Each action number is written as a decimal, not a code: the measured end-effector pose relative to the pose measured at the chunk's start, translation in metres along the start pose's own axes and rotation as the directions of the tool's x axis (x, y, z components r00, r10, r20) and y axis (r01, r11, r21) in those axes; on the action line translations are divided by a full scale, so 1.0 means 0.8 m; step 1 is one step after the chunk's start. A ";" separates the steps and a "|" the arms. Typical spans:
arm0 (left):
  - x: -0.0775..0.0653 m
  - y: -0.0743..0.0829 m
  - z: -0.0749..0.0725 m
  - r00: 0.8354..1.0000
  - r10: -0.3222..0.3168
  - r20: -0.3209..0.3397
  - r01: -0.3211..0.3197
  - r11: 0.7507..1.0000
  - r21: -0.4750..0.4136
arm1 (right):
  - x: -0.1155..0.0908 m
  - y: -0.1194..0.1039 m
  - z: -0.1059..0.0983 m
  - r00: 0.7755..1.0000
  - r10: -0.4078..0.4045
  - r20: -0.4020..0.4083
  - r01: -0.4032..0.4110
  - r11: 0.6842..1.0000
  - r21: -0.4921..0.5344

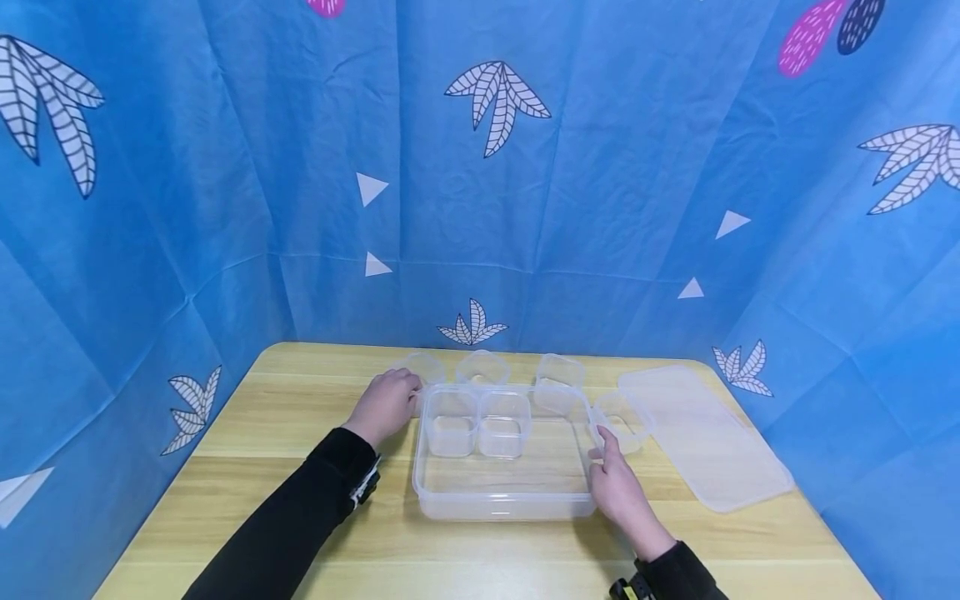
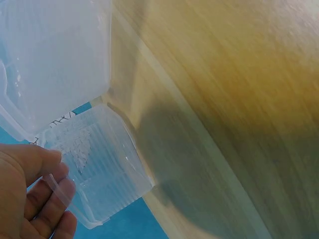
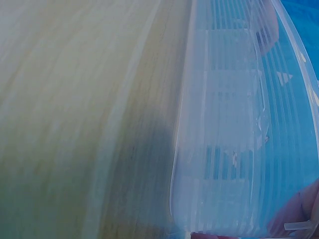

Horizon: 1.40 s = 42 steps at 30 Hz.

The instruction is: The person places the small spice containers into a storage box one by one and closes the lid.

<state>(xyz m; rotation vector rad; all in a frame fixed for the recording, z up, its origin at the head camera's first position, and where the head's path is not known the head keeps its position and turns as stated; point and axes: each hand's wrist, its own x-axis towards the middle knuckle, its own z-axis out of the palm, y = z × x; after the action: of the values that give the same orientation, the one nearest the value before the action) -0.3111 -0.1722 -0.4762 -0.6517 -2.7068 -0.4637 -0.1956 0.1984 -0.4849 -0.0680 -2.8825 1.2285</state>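
Note:
A large clear plastic box (image 1: 510, 507) stands in the middle of the table. Two small clear containers, one at the left (image 1: 453, 425) and its neighbour (image 1: 504, 425), sit side by side in its back left part. Behind the box's back left corner, my left hand (image 1: 386, 407) pinches the rim of another small clear container (image 2: 102, 164) between thumb and fingers; the left wrist view shows it tilted beside the box. At the box's right wall, my right hand (image 1: 618, 487) grips the edge, thumb at the rim. Part of that hand shows through plastic in the right wrist view.
Behind the box are a small container (image 1: 482, 362) and another (image 1: 560, 368) further right. One more small container (image 1: 622, 421) is by the right wall. A flat translucent lid (image 1: 712, 442) lies on the table's right side. A blue patterned cloth (image 1: 480, 208) hangs around the table (image 1: 300, 400).

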 end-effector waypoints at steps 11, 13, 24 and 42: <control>-0.005 -0.002 -0.008 0.996 -0.077 0.037 0.078 0.997 -0.009 | 0.001 0.000 0.001 1.000 -0.008 -0.004 0.008 1.000 -0.025; -0.006 -0.001 -0.010 0.995 -0.086 0.039 0.087 0.996 -0.014 | 0.001 -0.001 0.001 1.000 -0.009 -0.002 0.008 1.000 -0.025; -0.006 0.009 -0.028 0.997 -0.070 -0.014 0.070 0.998 -0.008 | 0.001 -0.004 -0.001 1.000 0.025 0.008 -0.025 1.000 -0.017; 0.001 0.036 -0.075 0.994 -0.064 -0.086 0.062 0.998 -0.023 | 0.000 -0.005 -0.002 1.000 0.009 0.008 -0.009 1.000 -0.022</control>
<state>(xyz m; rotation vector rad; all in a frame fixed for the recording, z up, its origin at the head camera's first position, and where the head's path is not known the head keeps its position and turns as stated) -0.2840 -0.1704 -0.4149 -0.5401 -2.6501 -0.5230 -0.1960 0.1970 -0.4813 -0.0765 -2.9065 1.2009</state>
